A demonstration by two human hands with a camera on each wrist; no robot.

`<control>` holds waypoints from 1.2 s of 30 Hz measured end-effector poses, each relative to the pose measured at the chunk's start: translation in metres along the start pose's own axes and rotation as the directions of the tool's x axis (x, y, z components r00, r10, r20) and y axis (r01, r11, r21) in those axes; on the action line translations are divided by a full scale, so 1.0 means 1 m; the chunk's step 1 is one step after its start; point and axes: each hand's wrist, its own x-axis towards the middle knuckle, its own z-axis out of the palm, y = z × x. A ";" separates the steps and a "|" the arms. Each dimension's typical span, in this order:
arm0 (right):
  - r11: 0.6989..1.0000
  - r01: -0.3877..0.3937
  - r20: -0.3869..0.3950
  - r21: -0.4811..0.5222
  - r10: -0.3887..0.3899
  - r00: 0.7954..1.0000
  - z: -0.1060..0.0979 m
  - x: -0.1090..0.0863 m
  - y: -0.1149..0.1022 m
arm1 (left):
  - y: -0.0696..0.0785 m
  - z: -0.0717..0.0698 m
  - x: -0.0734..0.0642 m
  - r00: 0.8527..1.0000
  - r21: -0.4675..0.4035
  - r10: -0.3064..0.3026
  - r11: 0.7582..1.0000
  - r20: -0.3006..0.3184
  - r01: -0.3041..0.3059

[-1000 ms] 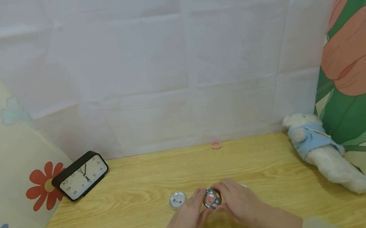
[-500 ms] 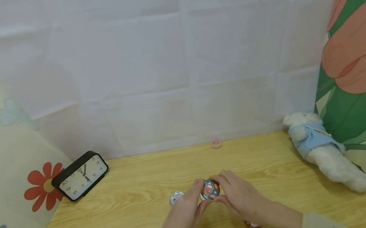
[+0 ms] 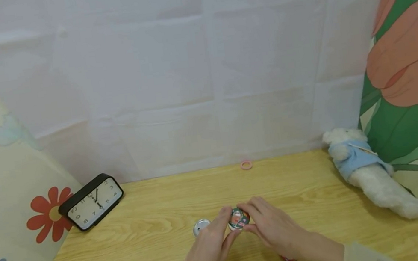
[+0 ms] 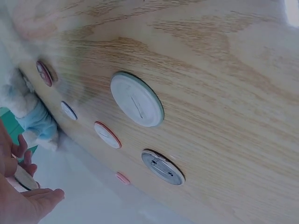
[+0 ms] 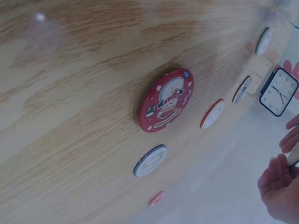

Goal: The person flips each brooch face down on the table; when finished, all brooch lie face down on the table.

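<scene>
In the head view, my left hand [image 3: 208, 244] and right hand [image 3: 276, 226] hold one round pin badge [image 3: 238, 217] between their fingertips and thumbs, raised above the table. Its green printed face with a pink figure is towards me, slightly tilted. Beside my left hand lies a silver-backed pin badge [image 3: 199, 226], partly covered. Part of a red badge [image 3: 288, 259] shows under my right wrist; the right wrist view shows this red badge [image 5: 167, 100] face up with a cartoon print. The held badge [image 4: 24, 179] appears edge-on in the left wrist view.
Several badges lie pin side up, including a green-rimmed one [image 4: 137, 99], a red-rimmed one [image 4: 108, 135] and a blue-rimmed one [image 5: 150, 160]. A pink ring [image 3: 246, 165] lies at the table's back edge. A black clock [image 3: 92, 202] stands left, a plush toy [image 3: 364, 168] right.
Both hands have risen a little with the badge, away from me, and its face has tilted slightly. My left hand now covers part of the silver-backed badge; the red badge has come into sight.
</scene>
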 end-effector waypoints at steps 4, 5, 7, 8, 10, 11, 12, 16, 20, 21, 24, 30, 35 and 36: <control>0.996 -0.032 -0.035 0.087 0.035 0.999 0.000 0.000 -0.001 | 0.000 0.003 -0.001 1.000 0.015 0.026 1.000 -0.009 -0.026; 0.994 -0.038 -0.046 0.107 0.043 0.998 0.000 0.001 -0.001 | 0.000 0.003 -0.002 1.000 0.017 0.028 0.999 -0.015 -0.027; 0.989 -0.049 -0.067 0.137 0.059 0.996 0.000 0.001 -0.002 | 0.000 0.004 -0.004 0.999 0.019 0.031 0.999 -0.030 -0.030; 0.988 -0.055 -0.074 0.148 0.066 0.995 0.000 0.002 -0.002 | 0.001 0.004 -0.004 0.999 0.022 0.029 0.999 -0.038 -0.028; 0.984 -0.066 -0.086 0.167 0.081 0.993 0.000 0.002 -0.003 | 0.001 0.005 -0.006 0.998 0.032 0.032 0.999 -0.058 -0.031; 0.981 -0.073 -0.090 0.179 0.090 0.992 0.000 0.002 -0.003 | 0.002 0.005 -0.007 0.997 0.037 0.038 0.999 -0.067 -0.036; 0.979 -0.077 -0.094 0.191 0.097 0.991 0.000 0.002 -0.004 | 0.003 0.005 -0.007 0.997 0.043 0.039 0.998 -0.072 -0.036; 0.960 -0.097 -0.104 0.261 0.127 0.986 0.002 0.002 -0.006 | 0.004 0.006 -0.007 0.996 0.060 0.035 0.998 -0.088 -0.030; 0.931 -0.117 -0.093 0.346 0.158 0.983 0.004 0.003 -0.008 | 0.003 0.006 -0.007 0.994 0.078 0.046 0.996 -0.100 -0.039; 0.923 -0.121 -0.090 0.366 0.165 0.982 0.004 0.003 -0.009 | 0.003 0.007 -0.008 0.993 0.078 0.055 0.996 -0.104 -0.047; 0.903 -0.132 -0.086 0.410 0.182 0.980 0.005 0.003 -0.009 | 0.001 0.007 -0.008 0.991 0.071 0.076 0.995 -0.112 -0.069; 0.881 -0.151 -0.109 0.449 0.221 0.969 0.009 0.001 -0.010 | -0.001 0.007 -0.010 0.991 0.029 0.082 0.996 -0.105 -0.079; 0.886 -0.116 -0.138 0.449 0.197 0.971 0.011 0.001 -0.009 | -0.001 0.006 -0.012 0.994 0.016 0.064 0.998 -0.093 -0.063; 0.885 -0.107 -0.136 0.453 0.188 0.973 0.011 0.001 -0.009 | -0.002 0.005 -0.012 0.994 0.013 0.062 0.998 -0.092 -0.061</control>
